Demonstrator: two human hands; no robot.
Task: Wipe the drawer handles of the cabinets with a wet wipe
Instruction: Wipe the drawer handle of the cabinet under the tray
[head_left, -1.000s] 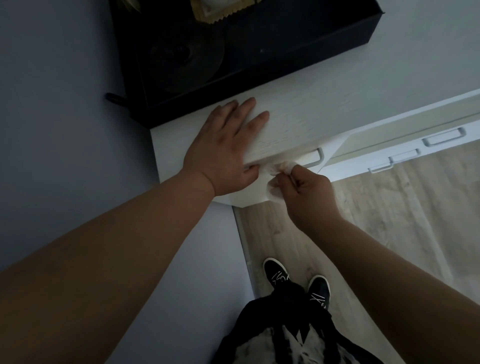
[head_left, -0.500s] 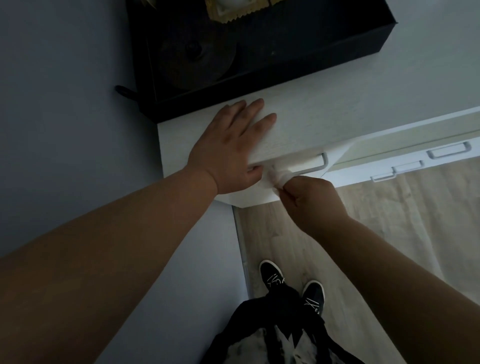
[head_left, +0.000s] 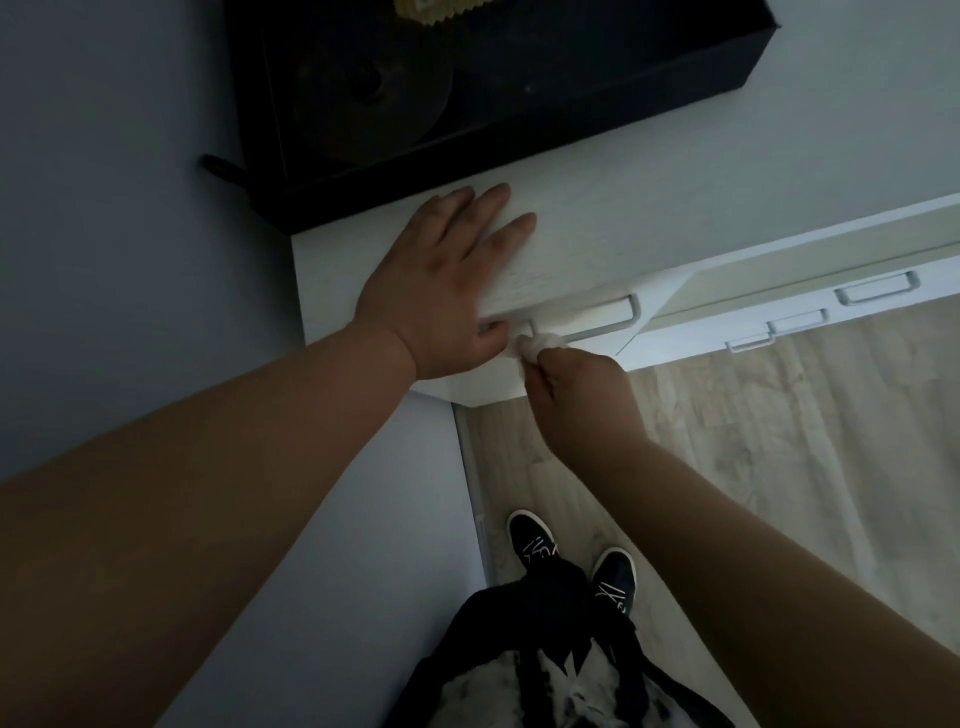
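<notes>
The right hand (head_left: 576, 395) pinches a balled wipe (head_left: 540, 343) against the left end of the nearest handle (head_left: 602, 328), while the left hand (head_left: 441, 291) lies flat, fingers straight, on the cabinet top (head_left: 597, 249). I judge this handle mid-wipe. Three handles (head_left: 878, 297) further right look untouched and are left to do.

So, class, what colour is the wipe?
White; the wipe shows best in the head view.

wet wipe (head_left: 542, 343) partly hidden, black box (head_left: 519, 148) cropped
</notes>
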